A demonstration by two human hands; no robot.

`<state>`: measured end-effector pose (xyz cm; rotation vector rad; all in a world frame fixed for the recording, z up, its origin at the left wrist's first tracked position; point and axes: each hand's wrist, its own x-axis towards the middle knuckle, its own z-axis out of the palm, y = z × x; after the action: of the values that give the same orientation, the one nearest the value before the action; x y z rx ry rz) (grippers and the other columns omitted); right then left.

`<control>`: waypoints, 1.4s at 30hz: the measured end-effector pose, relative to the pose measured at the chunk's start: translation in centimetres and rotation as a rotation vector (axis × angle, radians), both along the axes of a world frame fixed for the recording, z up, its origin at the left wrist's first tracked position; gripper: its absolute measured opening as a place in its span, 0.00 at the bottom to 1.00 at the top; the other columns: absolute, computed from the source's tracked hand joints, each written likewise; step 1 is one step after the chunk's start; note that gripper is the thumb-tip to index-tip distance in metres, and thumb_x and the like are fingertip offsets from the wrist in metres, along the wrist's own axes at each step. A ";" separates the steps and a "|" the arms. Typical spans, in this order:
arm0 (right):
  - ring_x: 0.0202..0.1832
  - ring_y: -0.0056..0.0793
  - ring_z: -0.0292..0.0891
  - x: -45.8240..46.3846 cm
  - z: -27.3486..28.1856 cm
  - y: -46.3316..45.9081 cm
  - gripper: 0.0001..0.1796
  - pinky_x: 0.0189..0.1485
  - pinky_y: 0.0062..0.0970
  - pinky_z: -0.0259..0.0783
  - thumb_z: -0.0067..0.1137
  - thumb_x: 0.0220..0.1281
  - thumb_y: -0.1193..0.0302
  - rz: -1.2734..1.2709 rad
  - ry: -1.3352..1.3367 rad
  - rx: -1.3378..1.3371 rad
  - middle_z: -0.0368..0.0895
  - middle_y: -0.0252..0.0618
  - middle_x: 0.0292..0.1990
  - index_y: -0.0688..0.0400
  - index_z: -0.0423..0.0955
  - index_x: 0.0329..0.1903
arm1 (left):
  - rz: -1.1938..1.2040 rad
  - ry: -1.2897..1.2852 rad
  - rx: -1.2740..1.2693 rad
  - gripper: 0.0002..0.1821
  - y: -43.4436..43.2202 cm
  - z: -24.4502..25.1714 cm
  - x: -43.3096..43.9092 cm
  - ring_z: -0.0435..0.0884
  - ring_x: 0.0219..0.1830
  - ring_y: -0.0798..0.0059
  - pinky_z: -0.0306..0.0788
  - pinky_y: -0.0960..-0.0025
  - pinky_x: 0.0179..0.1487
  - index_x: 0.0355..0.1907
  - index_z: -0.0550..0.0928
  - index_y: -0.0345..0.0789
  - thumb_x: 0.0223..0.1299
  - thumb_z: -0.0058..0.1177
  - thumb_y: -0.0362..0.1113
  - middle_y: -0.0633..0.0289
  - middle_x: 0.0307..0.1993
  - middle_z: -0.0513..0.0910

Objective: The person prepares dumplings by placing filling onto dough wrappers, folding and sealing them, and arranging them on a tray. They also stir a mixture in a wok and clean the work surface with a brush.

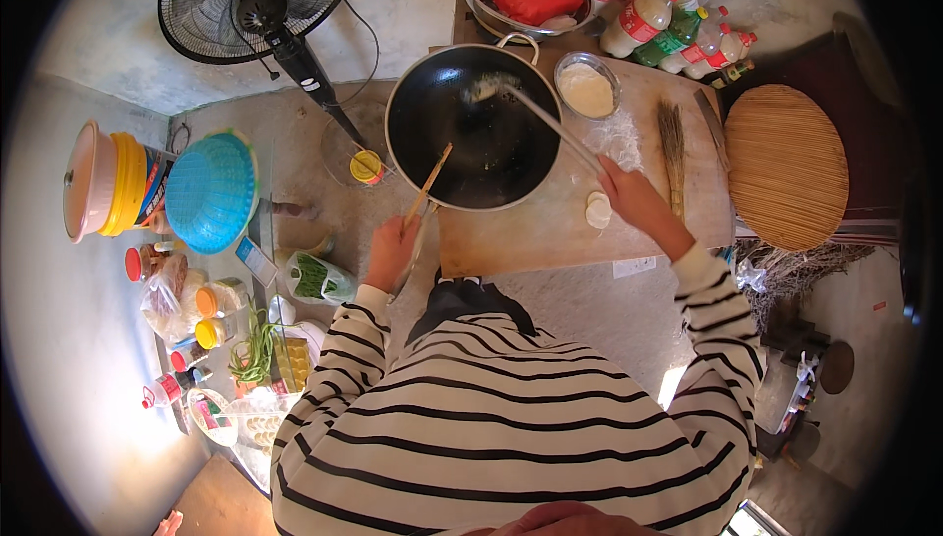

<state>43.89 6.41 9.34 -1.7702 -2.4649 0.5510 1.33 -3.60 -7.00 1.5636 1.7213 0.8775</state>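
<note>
A large black wok (471,160) with a pale rim stands in front of me, partly over a wooden board. My right hand (630,193) grips the handle of a metal spatula or ladle (556,125), whose blurred head is inside the wok near its far side, with pale food on it. My left hand (393,248) is closed around wooden chopsticks (429,182), their tips over the wok's near left edge. Pale round dough pieces (598,209) lie on the board beside my right hand. A metal bowl of flour (587,90) sits right of the wok, with loose flour next to it.
On the wooden board (530,241) lie a straw whisk brush (672,156) and a knife (712,123). A round woven lid (788,167) is at the right. Bottles (641,24) stand behind. A standing fan (261,9), a blue basket (211,192) and jars (210,302) are at the left.
</note>
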 end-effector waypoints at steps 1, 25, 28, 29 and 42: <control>0.33 0.66 0.78 -0.4 -0.1 1.1 0.21 0.37 0.50 0.75 0.51 0.75 0.64 0.006 -0.037 0.053 0.80 0.64 0.30 0.62 0.71 0.64 | -0.002 0.003 -0.019 0.20 -0.1 0.0 0.0 0.78 0.32 0.36 0.68 0.48 0.31 0.26 0.76 0.29 0.69 0.57 0.43 0.39 0.26 0.78; 0.28 0.48 0.76 -1.4 3.4 -8.5 0.21 0.37 0.37 0.74 0.50 0.77 0.64 -0.272 0.265 -0.644 0.79 0.57 0.29 0.61 0.72 0.65 | -0.014 -0.073 -0.078 0.21 -0.2 -0.3 -0.3 0.78 0.29 0.38 0.68 0.51 0.30 0.26 0.76 0.29 0.72 0.55 0.44 0.40 0.23 0.77; 0.29 0.48 0.80 0.3 -0.3 -7.7 0.21 0.37 0.38 0.74 0.50 0.77 0.63 -0.208 0.251 -0.407 0.80 0.58 0.29 0.61 0.72 0.65 | -0.006 -0.080 -0.077 0.22 0.0 -0.4 0.0 0.78 0.29 0.39 0.68 0.51 0.30 0.26 0.76 0.28 0.71 0.55 0.45 0.40 0.23 0.77; 0.30 0.48 0.80 0.5 -1.3 -6.6 0.21 0.37 0.39 0.74 0.50 0.77 0.63 -0.211 0.255 -0.309 0.80 0.58 0.29 0.61 0.73 0.64 | 0.000 -0.085 -0.096 0.22 0.0 -0.5 0.1 0.78 0.29 0.39 0.68 0.52 0.30 0.25 0.76 0.28 0.71 0.55 0.45 0.40 0.23 0.76; 0.34 0.57 0.80 -1.1 -0.5 -5.0 0.20 0.41 0.39 0.76 0.51 0.76 0.66 -0.214 0.218 -0.200 0.82 0.60 0.32 0.61 0.74 0.64 | 0.026 -0.194 -0.036 0.21 0.0 -1.7 -1.1 0.76 0.23 0.48 0.67 0.56 0.28 0.29 0.79 0.27 0.70 0.57 0.45 0.43 0.21 0.76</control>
<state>42.81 1.40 8.81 -1.8962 -2.1083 0.9417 0.19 -3.56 -8.69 1.3871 1.6128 0.9723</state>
